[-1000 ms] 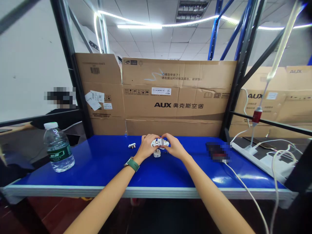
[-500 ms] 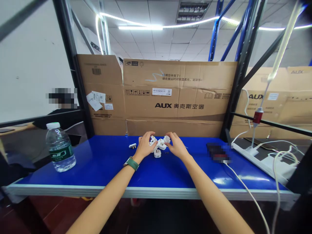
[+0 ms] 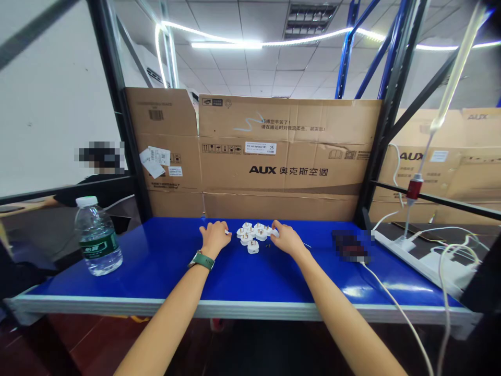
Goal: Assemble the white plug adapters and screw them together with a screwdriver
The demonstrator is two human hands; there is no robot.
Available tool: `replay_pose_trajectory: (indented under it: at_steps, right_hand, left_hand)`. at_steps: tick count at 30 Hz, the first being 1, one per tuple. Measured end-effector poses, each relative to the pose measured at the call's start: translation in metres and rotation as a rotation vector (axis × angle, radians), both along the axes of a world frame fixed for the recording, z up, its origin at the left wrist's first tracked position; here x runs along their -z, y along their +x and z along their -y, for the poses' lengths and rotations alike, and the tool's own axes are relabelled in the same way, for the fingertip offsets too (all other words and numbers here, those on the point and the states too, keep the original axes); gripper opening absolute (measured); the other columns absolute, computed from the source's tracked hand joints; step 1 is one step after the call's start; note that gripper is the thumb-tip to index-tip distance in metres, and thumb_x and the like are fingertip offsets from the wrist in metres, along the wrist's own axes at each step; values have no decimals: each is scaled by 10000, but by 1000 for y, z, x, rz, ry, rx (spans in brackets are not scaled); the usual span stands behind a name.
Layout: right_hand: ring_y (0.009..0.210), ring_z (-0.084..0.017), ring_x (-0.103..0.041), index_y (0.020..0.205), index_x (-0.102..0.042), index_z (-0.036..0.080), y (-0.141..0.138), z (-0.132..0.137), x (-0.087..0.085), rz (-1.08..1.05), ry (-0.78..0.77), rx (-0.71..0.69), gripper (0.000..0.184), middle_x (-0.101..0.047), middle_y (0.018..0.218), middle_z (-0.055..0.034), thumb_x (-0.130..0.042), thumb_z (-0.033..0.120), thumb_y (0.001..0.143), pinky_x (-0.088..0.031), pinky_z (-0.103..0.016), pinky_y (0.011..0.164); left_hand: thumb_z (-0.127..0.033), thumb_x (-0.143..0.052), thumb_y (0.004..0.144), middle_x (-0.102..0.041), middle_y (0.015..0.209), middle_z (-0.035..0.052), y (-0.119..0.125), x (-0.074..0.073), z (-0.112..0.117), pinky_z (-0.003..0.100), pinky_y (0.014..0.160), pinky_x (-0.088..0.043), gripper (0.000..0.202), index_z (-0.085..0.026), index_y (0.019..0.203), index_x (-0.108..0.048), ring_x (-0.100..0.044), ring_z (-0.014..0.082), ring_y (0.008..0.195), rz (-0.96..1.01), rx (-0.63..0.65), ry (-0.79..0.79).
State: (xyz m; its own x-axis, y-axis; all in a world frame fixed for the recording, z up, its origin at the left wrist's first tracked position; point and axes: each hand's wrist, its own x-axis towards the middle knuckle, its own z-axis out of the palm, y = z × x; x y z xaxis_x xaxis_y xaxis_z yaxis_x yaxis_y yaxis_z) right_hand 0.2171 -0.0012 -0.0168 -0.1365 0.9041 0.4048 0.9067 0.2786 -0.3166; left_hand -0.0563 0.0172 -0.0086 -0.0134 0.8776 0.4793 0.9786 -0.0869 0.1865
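Several white plugs (image 3: pixel 246 239) with metal pins pointing up lie clustered on the blue tabletop (image 3: pixel 168 261). One plug (image 3: pixel 253 247) sits slightly nearer to me than the others. My left hand (image 3: pixel 215 239), wearing a watch with a green strap, is left of the cluster. Its fingers are closed on a white plug part (image 3: pixel 227 232), mostly hidden by the hand. On the right of the cluster, my right hand (image 3: pixel 287 239) pinches a white plug housing (image 3: pixel 273 233). Tiny brass-coloured pieces (image 3: pixel 268 245) lie close to its fingertips.
A water bottle (image 3: pixel 97 237) stands at the left. To the right lie a blurred dark device (image 3: pixel 349 245) with a white cable and a power strip (image 3: pixel 422 263). Cardboard (image 3: pixel 289 156) walls off the back between black posts. A person (image 3: pixel 102 162) is beyond the left post.
My left hand has moved left, off the cluster, to where a loose plug part lay, and has closed on it. My right hand has lowered the white housing slightly and shifted right.
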Motion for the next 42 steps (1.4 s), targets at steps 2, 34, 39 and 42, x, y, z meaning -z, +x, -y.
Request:
replay_pose_trajectory:
  at_steps: [2,34,39,42]
  right_hand:
    - [862,-249,-655,1153,-612,226,1,-3,4,35,-22,-21,293,-708,909,-85,-611,226,860,-344,-279,671]
    - [776,-200,-534,787,-482,218,-6,19,-24,-305,450,-223,393,-558,799,-56,-264,376,1074,-397,-302,749]
    - [625,-172,-434,675,-341,230,-5,24,-27,-498,522,-224,462,-437,656,-14,-253,458,1067,-345,-305,641]
    - [559,-161,-355,645,-277,238,-3,23,-25,-625,551,-205,490,-332,589,10,-234,480,1069,-293,-314,586]
  left_hand:
    - [-277,-636,782,-729,965,131,-2,4,-1,584,891,-351,125,-207,861,-704,-592,402,1040,-17,2,-23]
    - [-273,-549,966,-679,1226,98,16,-19,16,464,1020,-323,354,-276,1314,-612,-531,278,1199,11,606,251]
    - [-334,-427,1039,-634,1287,93,33,-22,30,396,1057,-382,433,-248,1464,-440,-562,236,1206,76,805,359]
    - [-320,-478,1025,-643,1283,76,51,-16,36,374,1063,-388,398,-250,1416,-474,-576,220,1178,-57,988,293]
